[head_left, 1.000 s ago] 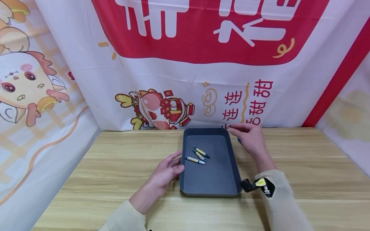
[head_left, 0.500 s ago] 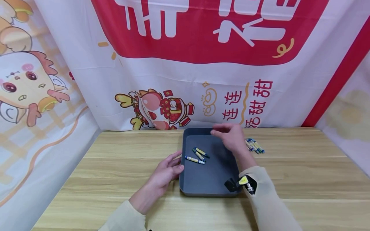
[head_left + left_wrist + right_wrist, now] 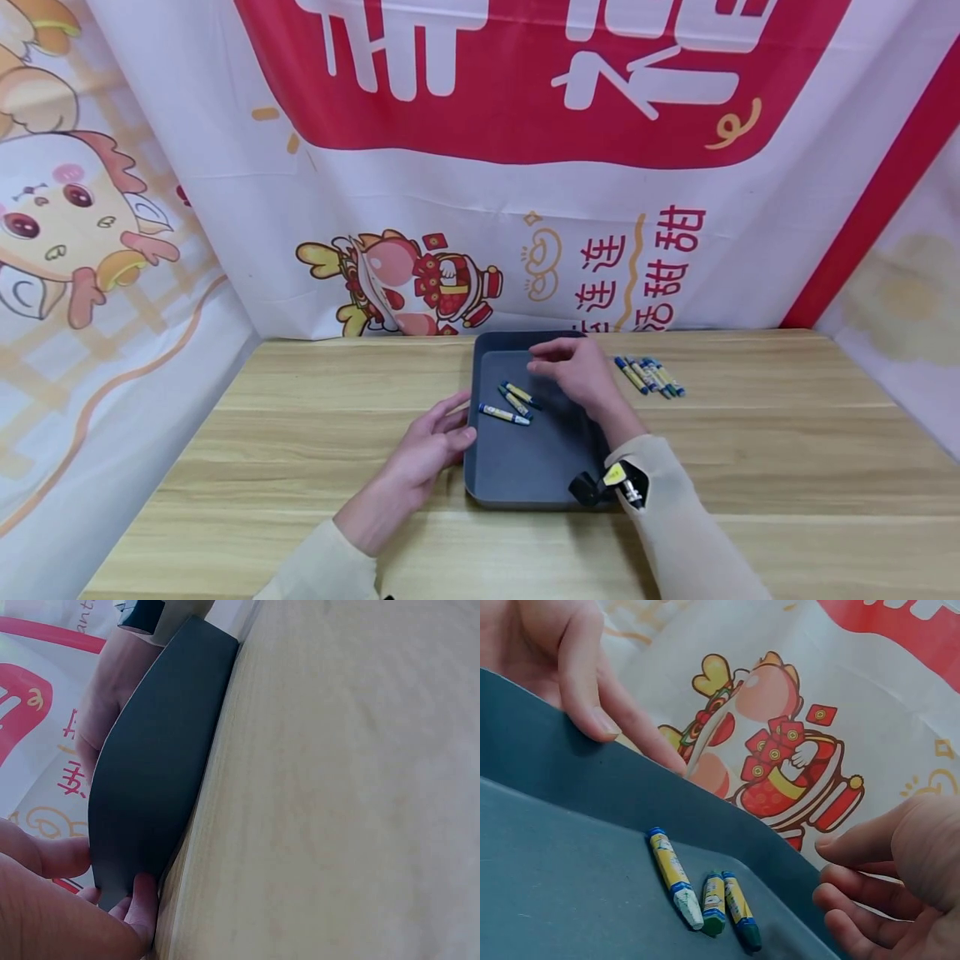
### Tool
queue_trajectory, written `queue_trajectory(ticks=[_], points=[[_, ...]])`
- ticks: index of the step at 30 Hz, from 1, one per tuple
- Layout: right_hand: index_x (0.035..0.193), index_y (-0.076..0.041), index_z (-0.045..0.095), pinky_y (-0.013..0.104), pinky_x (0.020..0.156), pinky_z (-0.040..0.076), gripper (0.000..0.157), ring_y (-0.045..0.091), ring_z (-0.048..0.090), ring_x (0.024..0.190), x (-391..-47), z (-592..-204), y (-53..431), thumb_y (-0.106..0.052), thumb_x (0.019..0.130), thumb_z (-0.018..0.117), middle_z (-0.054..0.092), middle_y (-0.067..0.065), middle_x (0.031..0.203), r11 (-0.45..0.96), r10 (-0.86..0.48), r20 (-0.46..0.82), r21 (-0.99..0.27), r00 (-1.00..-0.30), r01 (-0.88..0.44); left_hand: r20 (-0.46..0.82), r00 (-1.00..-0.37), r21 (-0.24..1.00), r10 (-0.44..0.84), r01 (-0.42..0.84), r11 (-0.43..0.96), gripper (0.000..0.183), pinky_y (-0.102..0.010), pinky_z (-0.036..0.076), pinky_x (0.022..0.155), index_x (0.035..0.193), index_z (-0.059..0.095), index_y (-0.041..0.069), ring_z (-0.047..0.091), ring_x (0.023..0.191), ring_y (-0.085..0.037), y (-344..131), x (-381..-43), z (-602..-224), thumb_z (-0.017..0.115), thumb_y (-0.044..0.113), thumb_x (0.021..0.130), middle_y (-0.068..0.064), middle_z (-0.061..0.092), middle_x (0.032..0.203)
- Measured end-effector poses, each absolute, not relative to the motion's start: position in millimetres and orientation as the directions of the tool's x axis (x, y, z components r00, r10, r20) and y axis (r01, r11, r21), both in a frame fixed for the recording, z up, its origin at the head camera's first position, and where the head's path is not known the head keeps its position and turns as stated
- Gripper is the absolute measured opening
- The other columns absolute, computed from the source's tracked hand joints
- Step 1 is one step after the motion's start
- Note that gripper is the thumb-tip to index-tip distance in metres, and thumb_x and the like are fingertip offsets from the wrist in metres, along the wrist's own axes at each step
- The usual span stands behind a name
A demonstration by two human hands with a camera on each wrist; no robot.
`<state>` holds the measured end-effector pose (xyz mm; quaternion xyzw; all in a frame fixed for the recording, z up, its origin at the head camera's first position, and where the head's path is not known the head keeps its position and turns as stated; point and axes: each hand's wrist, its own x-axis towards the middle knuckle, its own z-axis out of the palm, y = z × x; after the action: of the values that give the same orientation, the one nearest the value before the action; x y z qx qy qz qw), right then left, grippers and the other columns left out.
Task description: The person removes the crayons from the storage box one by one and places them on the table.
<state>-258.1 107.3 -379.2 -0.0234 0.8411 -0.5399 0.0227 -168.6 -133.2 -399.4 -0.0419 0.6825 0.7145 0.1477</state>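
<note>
In the head view a dark grey rectangular tray sits on the wooden table. Inside it lie three crayons with yellow wrappers: one pale-tipped crayon and two green-tipped ones, the shorter crayon and the darker crayon, close together. My left hand rests relaxed fingers on the tray's left side, thumb at the rim and fingertips against the outer wall in the left wrist view. Over the tray's far part hovers my right hand, fingers loosely bent, thumb apart, nothing visible between them.
Several more crayons lie side by side on the table, just right of the tray's far end. A printed cloth hangs along the table's back edge, and another cloth closes off the left side.
My right hand has moved left from beside the crayons on the table to over the tray, uncovering that row. The left hand, tray and three crayons inside stay in place.
</note>
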Motion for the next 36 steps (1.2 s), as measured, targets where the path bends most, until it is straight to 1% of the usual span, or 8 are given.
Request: queue_trajectory(ticks=[3, 7, 11, 16, 19, 22, 27, 36], points=[[0.123, -0.011, 0.079, 0.039, 0.094, 0.053, 0.025, 0.027, 0.066, 0.107, -258.7, -382.8, 105.8, -0.018, 0.098, 0.077, 0.078, 0.009, 0.122, 0.423, -0.081, -0.032, -0.906, -0.996, -0.005, -0.272, -0.951, 0.960, 0.149, -0.278, -0.020, 0.062, -0.054, 0.047, 0.118, 0.162, 0.044, 0.014, 0.061, 0.138, -0.038, -133.9, -169.0, -399.3, 0.058, 0.000, 0.104, -0.024, 0.047, 0.164], [0.123, -0.008, 0.079, 0.034, 0.087, 0.057, 0.028, 0.023, 0.069, 0.100, -260.3, -388.1, 103.0, -0.016, 0.097, 0.078, 0.078, 0.010, 0.123, 0.434, -0.101, -0.054, -0.901, -0.993, 0.005, -0.275, -0.950, 0.960, 0.151, -0.280, -0.016, 0.061, -0.054, 0.046, 0.119, 0.162, 0.044, 0.014, 0.061, 0.139, -0.038, -134.9, -169.6, -399.5, 0.058, 0.000, 0.104, -0.024, 0.047, 0.164], [0.121, -0.008, 0.080, 0.031, 0.082, 0.056, 0.028, 0.021, 0.069, 0.098, -261.8, -392.2, 100.8, -0.016, 0.095, 0.080, 0.078, 0.010, 0.124, 0.460, -0.106, -0.090, -0.887, -0.990, 0.031, -0.273, -0.950, 0.960, 0.154, -0.278, -0.012, 0.061, -0.055, 0.046, 0.119, 0.162, 0.043, 0.015, 0.060, 0.140, -0.039, -135.6, -170.5, -399.5, 0.058, 0.001, 0.105, -0.024, 0.046, 0.164], [0.117, -0.011, 0.082, 0.038, 0.093, 0.055, 0.024, 0.022, 0.068, 0.106, -262.5, -395.7, 100.2, -0.016, 0.094, 0.080, 0.078, 0.009, 0.121, 0.510, -0.110, -0.119, -0.859, -0.987, 0.047, -0.283, -0.947, 0.958, 0.153, -0.287, -0.007, 0.061, -0.056, 0.045, 0.120, 0.163, 0.043, 0.017, 0.058, 0.142, -0.039, -136.0, -171.5, -399.5, 0.058, 0.003, 0.106, -0.023, 0.045, 0.165], [0.114, -0.012, 0.083, 0.042, 0.097, 0.053, 0.022, 0.023, 0.068, 0.108, -262.2, -396.0, 99.7, -0.015, 0.093, 0.081, 0.078, 0.008, 0.117, 0.535, -0.112, -0.123, -0.844, -0.986, 0.044, -0.282, -0.947, 0.958, 0.155, -0.287, -0.008, 0.061, -0.056, 0.045, 0.120, 0.163, 0.043, 0.017, 0.058, 0.142, -0.039, -136.0, -171.5, -399.6, 0.058, 0.003, 0.106, -0.023, 0.045, 0.165], [0.112, -0.013, 0.084, 0.041, 0.095, 0.051, 0.020, 0.024, 0.066, 0.107, -261.8, -396.4, 98.8, -0.015, 0.092, 0.082, 0.078, 0.007, 0.115, 0.560, -0.109, -0.125, -0.827, -0.986, 0.043, -0.278, -0.948, 0.959, 0.156, -0.283, -0.008, 0.060, -0.056, 0.045, 0.119, 0.162, 0.044, 0.016, 0.058, 0.142, -0.039, -135.9, -171.5, -399.8, 0.058, 0.003, 0.105, -0.023, 0.046, 0.165], [0.109, -0.015, 0.085, 0.040, 0.093, 0.050, 0.018, 0.025, 0.063, 0.108, -262.0, -397.5, 97.9, -0.016, 0.091, 0.084, 0.078, 0.007, 0.116, 0.593, -0.104, -0.132, -0.804, -0.986, 0.045, -0.274, -0.949, 0.960, 0.157, -0.279, -0.011, 0.060, -0.056, 0.046, 0.119, 0.162, 0.044, 0.015, 0.058, 0.142, -0.040, -135.7, -171.7, -400.0, 0.058, 0.002, 0.105, -0.024, 0.046, 0.164], [0.106, -0.017, 0.086, 0.042, 0.094, 0.053, 0.016, 0.024, 0.065, 0.108, -260.3, -396.4, 96.5, -0.016, 0.090, 0.085, 0.079, 0.005, 0.114, 0.647, -0.121, -0.140, -0.762, -0.983, 0.029, -0.285, -0.945, 0.957, 0.161, -0.289, -0.005, 0.060, -0.056, 0.046, 0.119, 0.162, 0.044, 0.016, 0.059, 0.141, -0.040, -134.7, -171.4, -398.8, 0.058, 0.003, 0.106, -0.024, 0.045, 0.165]])
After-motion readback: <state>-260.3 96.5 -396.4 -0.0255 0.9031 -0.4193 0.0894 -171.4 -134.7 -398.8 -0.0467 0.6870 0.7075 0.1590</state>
